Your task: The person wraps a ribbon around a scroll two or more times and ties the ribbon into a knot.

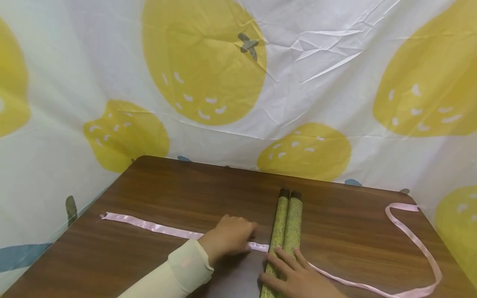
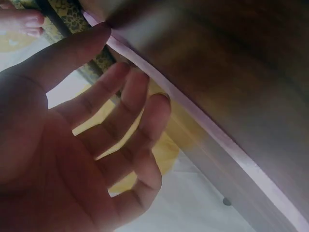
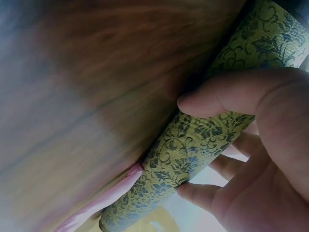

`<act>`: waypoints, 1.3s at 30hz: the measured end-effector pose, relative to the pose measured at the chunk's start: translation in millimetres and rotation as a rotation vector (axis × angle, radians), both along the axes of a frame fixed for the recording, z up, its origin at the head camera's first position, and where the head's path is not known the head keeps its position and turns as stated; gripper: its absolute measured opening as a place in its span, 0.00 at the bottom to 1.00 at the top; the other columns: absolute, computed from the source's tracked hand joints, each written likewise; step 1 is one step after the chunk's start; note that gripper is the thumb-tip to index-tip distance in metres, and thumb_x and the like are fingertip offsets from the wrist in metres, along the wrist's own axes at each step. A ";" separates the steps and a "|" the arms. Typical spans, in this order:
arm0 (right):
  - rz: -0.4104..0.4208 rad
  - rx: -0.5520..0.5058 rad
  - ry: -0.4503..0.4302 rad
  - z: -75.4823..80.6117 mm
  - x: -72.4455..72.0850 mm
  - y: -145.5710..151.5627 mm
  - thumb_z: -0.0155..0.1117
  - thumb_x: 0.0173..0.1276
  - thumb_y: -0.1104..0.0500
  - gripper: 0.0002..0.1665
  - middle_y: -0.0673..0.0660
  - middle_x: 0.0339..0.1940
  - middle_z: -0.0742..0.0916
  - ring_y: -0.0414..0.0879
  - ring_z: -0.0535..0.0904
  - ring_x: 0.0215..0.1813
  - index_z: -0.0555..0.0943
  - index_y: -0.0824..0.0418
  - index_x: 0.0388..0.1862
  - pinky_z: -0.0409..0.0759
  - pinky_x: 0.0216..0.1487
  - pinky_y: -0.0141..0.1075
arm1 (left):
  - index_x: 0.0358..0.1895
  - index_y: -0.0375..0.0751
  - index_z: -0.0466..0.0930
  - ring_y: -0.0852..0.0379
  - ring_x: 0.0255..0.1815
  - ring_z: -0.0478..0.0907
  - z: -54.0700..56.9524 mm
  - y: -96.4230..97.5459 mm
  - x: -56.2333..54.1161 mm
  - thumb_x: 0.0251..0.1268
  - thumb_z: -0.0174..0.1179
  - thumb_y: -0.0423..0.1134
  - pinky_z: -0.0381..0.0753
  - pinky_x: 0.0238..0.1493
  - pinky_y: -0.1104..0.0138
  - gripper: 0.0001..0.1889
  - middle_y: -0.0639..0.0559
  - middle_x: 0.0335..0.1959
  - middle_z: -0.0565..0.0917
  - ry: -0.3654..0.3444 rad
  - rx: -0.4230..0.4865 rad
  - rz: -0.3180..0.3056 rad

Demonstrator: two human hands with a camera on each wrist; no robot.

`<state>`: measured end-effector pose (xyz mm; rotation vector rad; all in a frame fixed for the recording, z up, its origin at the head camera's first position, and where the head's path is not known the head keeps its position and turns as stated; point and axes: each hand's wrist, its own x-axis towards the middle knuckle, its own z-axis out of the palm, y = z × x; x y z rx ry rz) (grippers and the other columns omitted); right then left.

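Observation:
Two rolled scrolls [image 1: 284, 223] in yellow-green floral cloth with dark end caps lie side by side, pointing away from me. A pink satin ribbon [image 1: 149, 225] runs crosswise beneath them and comes out on both sides. Across the near part of the scrolls rests my right hand [image 1: 298, 277], its fingers spread and fairly straight. In the right wrist view, the thumb [image 3: 217, 99] lies over the patterned cloth. Left of the scrolls, my left hand [image 1: 231, 234] hovers over the ribbon with loosely bent fingers. Nothing is between those fingers in the left wrist view, where the thumb tip overlaps the ribbon.
The dark brown wooden table [image 1: 167, 186] has rounded far corners. The ribbon's right part curves in a loop near the table's right edge; its left end lies close to the left edge. A white curtain [image 1: 320, 62] with yellow fruit prints hangs behind and on both sides.

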<state>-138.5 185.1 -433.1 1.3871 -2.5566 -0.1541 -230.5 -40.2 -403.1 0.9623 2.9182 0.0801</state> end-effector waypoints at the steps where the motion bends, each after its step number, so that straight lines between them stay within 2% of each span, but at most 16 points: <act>1: 0.002 -0.007 0.000 -0.4 0.8 -1.1 0.45 0.68 0.23 0.38 0.58 0.68 0.79 0.60 0.76 0.68 0.74 0.41 0.67 0.78 0.54 0.63 | 0.37 0.54 0.80 0.55 0.37 0.83 0.4 -0.9 0.5 0.53 0.73 0.47 0.79 0.45 0.53 0.12 0.59 0.31 0.84 -0.007 -0.001 -0.004; 5: 0.009 -0.012 0.006 -1.0 2.9 -4.8 0.46 0.68 0.23 0.36 0.58 0.68 0.79 0.60 0.76 0.67 0.73 0.40 0.66 0.78 0.53 0.63 | 0.27 0.54 0.76 0.59 0.28 0.78 1.5 -5.9 2.0 0.55 0.70 0.42 0.77 0.39 0.57 0.10 0.62 0.22 0.78 -0.010 0.006 -0.029; 9: 0.011 -0.010 -0.001 -0.8 3.5 -6.3 0.45 0.69 0.24 0.36 0.58 0.68 0.79 0.60 0.76 0.68 0.73 0.40 0.67 0.78 0.53 0.63 | 0.16 0.53 0.70 0.63 0.20 0.69 1.2 -10.4 2.0 0.54 0.66 0.38 0.72 0.30 0.63 0.15 0.63 0.15 0.72 -0.015 0.021 -0.062; 11: 0.012 -0.013 -0.006 -1.2 3.7 -6.0 0.45 0.69 0.24 0.36 0.58 0.69 0.79 0.60 0.75 0.68 0.73 0.41 0.67 0.78 0.54 0.63 | 0.15 0.53 0.69 0.64 0.18 0.67 0.8 -10.8 0.9 0.53 0.65 0.37 0.70 0.28 0.65 0.16 0.63 0.14 0.70 -0.036 0.047 -0.071; 15: 0.020 -0.023 0.002 -1.8 4.1 -5.7 0.45 0.70 0.24 0.35 0.58 0.68 0.79 0.59 0.76 0.68 0.73 0.41 0.66 0.78 0.55 0.62 | 0.19 0.54 0.70 0.64 0.19 0.68 2.0 -10.8 -2.2 0.52 0.65 0.38 0.68 0.28 0.67 0.12 0.64 0.16 0.71 -0.087 0.103 -0.070; 21: 0.023 -0.021 0.009 -1.6 5.0 -4.9 0.46 0.69 0.24 0.36 0.58 0.69 0.79 0.59 0.75 0.69 0.73 0.41 0.67 0.78 0.55 0.62 | 0.29 0.53 0.75 0.63 0.23 0.71 2.9 -15.3 -5.7 0.55 0.64 0.37 0.71 0.29 0.67 0.07 0.63 0.22 0.75 -0.191 0.158 -0.057; 27: 0.028 -0.022 0.032 -2.4 5.6 -5.8 0.47 0.69 0.25 0.35 0.57 0.68 0.79 0.58 0.76 0.68 0.73 0.40 0.66 0.78 0.54 0.62 | 0.23 0.52 0.76 0.63 0.20 0.70 5.5 -24.3 -5.2 0.57 0.65 0.39 0.71 0.24 0.68 0.08 0.62 0.18 0.74 -0.234 0.174 -0.033; 30: 0.029 -0.031 0.017 -2.8 5.9 -6.2 0.46 0.70 0.26 0.33 0.57 0.67 0.80 0.59 0.77 0.67 0.73 0.39 0.65 0.79 0.54 0.62 | 0.22 0.52 0.77 0.64 0.18 0.69 8.4 -25.5 -4.6 0.63 0.63 0.43 0.71 0.23 0.69 0.11 0.63 0.17 0.74 -0.286 0.214 -0.057; 34: 0.033 -0.030 0.034 -3.9 6.7 -7.2 0.46 0.71 0.27 0.30 0.56 0.67 0.81 0.59 0.77 0.67 0.74 0.38 0.63 0.79 0.55 0.61 | 0.26 0.51 0.79 0.66 0.19 0.69 10.5 -23.2 -5.5 0.70 0.59 0.46 0.71 0.24 0.72 0.12 0.62 0.18 0.73 -0.365 0.300 -0.108; 39: 0.041 0.002 0.080 -5.0 7.4 -8.8 0.46 0.71 0.27 0.31 0.56 0.67 0.80 0.58 0.77 0.67 0.74 0.38 0.65 0.79 0.54 0.60 | 0.32 0.47 0.84 0.67 0.22 0.69 9.4 -17.6 -5.8 0.72 0.57 0.47 0.72 0.27 0.73 0.12 0.63 0.20 0.74 -0.467 0.416 -0.140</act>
